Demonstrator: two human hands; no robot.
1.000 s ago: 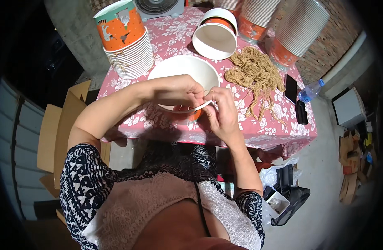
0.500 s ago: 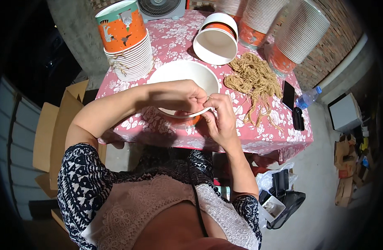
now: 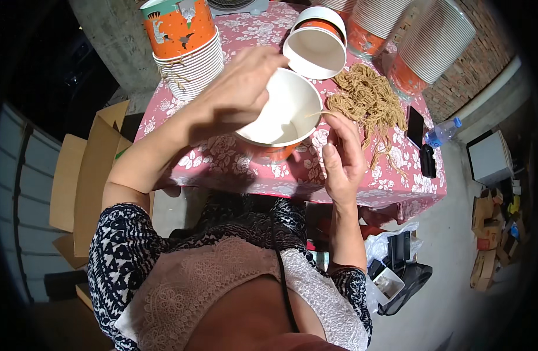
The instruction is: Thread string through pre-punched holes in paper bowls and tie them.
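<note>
A round paper bucket (image 3: 289, 108), white inside and orange outside, stands tilted toward me near the table's front. Over its left rim is my left hand (image 3: 242, 88), its fingers smeared by motion, so its grip is unclear. My right hand (image 3: 346, 158) is at the bucket's right side, thumb and fingers apart. A short tan cord end (image 3: 317, 113) sticks out at the right rim beside its fingertips. A loose heap of tan cord (image 3: 371, 105) lies to the right.
A stack of buckets (image 3: 190, 70) with cord handles stands at the left. Behind the bucket, two nested buckets (image 3: 316, 52) lie on their side. Wrapped stacks (image 3: 435, 47) are at the far right. A phone (image 3: 415, 126), black case (image 3: 428, 161) and bottle (image 3: 443, 133) line the right edge.
My hands have moved apart from the rim: the left up and leftward, the right to the right. The bucket's inside now shows more, and the cord end is visible. The view has shifted slightly.
</note>
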